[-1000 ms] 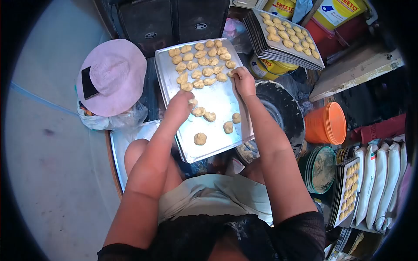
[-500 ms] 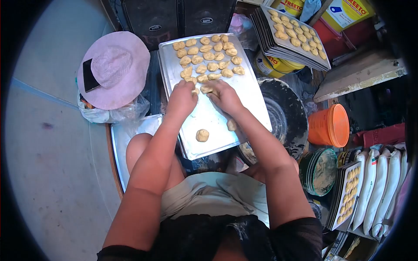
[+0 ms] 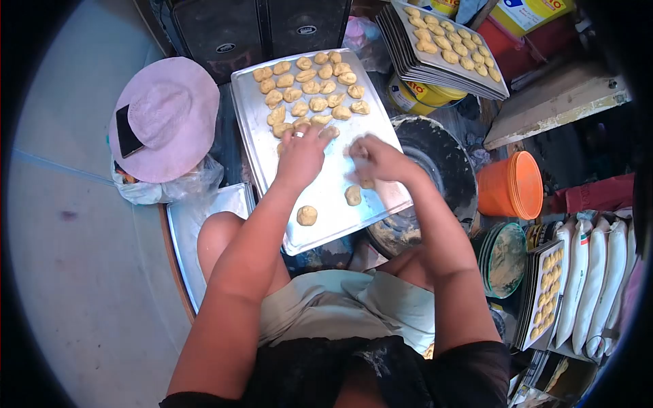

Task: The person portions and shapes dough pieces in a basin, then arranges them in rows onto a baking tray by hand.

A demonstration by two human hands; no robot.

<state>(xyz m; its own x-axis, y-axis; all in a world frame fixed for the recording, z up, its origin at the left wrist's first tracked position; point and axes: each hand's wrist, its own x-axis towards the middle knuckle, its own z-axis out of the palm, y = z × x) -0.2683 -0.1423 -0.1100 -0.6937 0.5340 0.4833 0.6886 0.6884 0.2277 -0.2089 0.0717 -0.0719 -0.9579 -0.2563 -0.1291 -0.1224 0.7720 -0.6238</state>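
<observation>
Rows of yellowish dough pieces (image 3: pixel 317 104) cover the far part of a metal baking tray (image 3: pixel 272 197). My left hand (image 3: pixel 303 155), wearing a ring, lies palm down at the nearest row. Its fingers are stretched out, and a dough piece (image 3: pixel 332 132) shows by the fingertips. My right hand (image 3: pixel 381 160) hovers over the tray's right side with fingers curled. Motion blurs them, so whether they hold dough is unclear. Below that hand are a loose dough piece (image 3: pixel 353 196) and another, partly covered one (image 3: pixel 367 183). A rounder dough ball (image 3: pixel 307 215) sits near the front edge.
Black speakers (image 3: pixel 306 34) stand behind the tray. Stacked trays of dough (image 3: pixel 452 47) rest on a yellow bucket at the back right. A large black basin (image 3: pixel 449 156), orange buckets (image 3: pixel 500 183) and white sacks (image 3: pixel 575 285) are at right. A pink hat (image 3: pixel 163 115) with a phone lies left.
My right hand has moved right and toward me, away from the dough rows. My left hand has opened out over the nearest row. The view has shifted slightly.
</observation>
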